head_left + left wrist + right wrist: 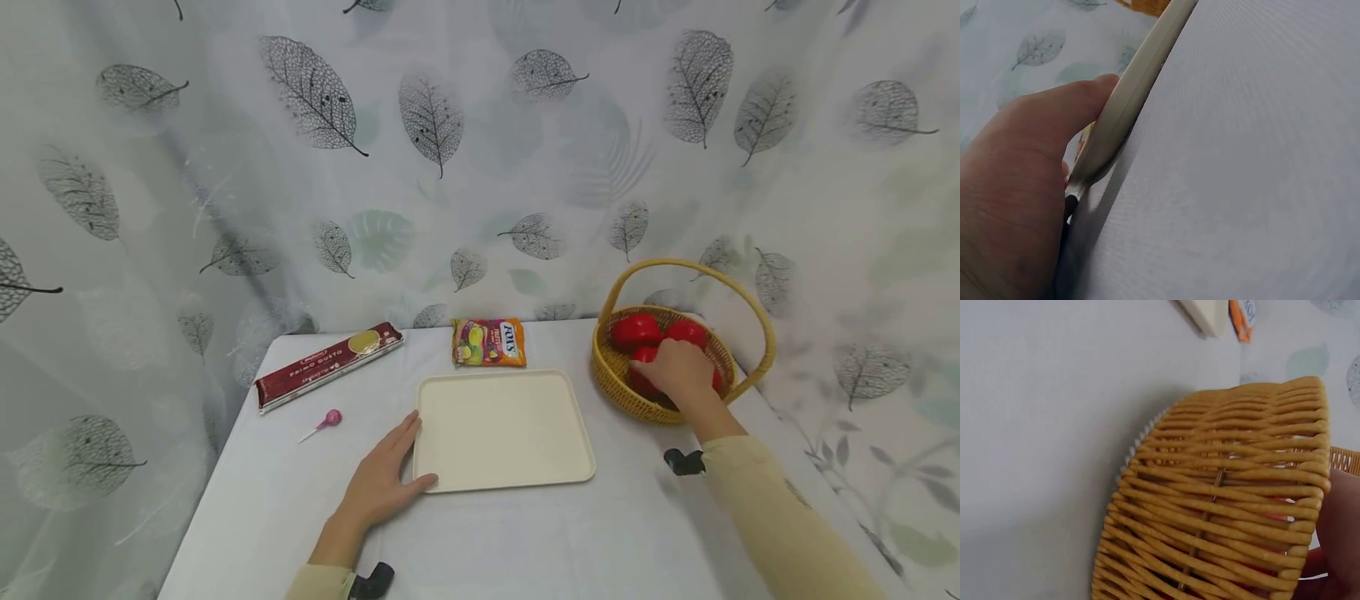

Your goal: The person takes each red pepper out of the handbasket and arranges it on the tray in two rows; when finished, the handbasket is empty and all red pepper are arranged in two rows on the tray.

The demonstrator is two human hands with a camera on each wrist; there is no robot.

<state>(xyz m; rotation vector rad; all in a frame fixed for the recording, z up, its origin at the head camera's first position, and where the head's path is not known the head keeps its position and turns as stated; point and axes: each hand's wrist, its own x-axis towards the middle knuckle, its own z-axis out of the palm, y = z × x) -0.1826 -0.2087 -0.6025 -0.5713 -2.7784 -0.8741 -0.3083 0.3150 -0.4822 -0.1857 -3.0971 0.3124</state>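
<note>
My left hand [384, 479] rests at the near left corner of a cream tray [502, 429], its fingers stretched along the left edge and the thumb on the front edge. The left wrist view shows that thumb against the tray's rim [1124, 103]. My right hand [682, 375] reaches into a yellow wicker basket [626, 398] with curled fingers round a red, shiny, rounded fruit [642, 382]. More red fruits [636, 331] lie beside it. In the right wrist view, the basket's woven side [1210, 506] hides most of the hand.
A long dark red spaghetti packet [326, 367] lies at the back left, with a pink lollipop [332, 418] in front of it. An orange sweets bag [489, 342] lies behind the tray. The basket's tall handle [697, 264] arches above it. A leaf-print curtain [480, 167] hangs behind the white table.
</note>
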